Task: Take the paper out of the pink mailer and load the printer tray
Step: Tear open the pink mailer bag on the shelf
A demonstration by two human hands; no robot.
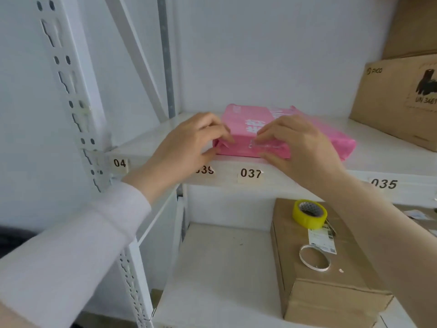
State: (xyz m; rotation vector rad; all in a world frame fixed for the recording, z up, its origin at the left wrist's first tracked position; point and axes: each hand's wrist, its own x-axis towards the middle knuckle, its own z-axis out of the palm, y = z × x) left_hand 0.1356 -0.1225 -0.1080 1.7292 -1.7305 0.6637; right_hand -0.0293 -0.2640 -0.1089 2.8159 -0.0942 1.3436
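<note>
The pink mailer lies flat on a white shelf, its near end at the shelf's front edge above the label 037. My left hand pinches the mailer's near left corner. My right hand grips the near end at its right side, fingertips on a strip of clear tape there. The paper inside is hidden by the mailer. No printer or tray is in view.
A brown carton stands at the back right of the same shelf. On the shelf below sits a long cardboard box with a yellow tape roll and a thin white ring on top. A perforated white upright rises at left.
</note>
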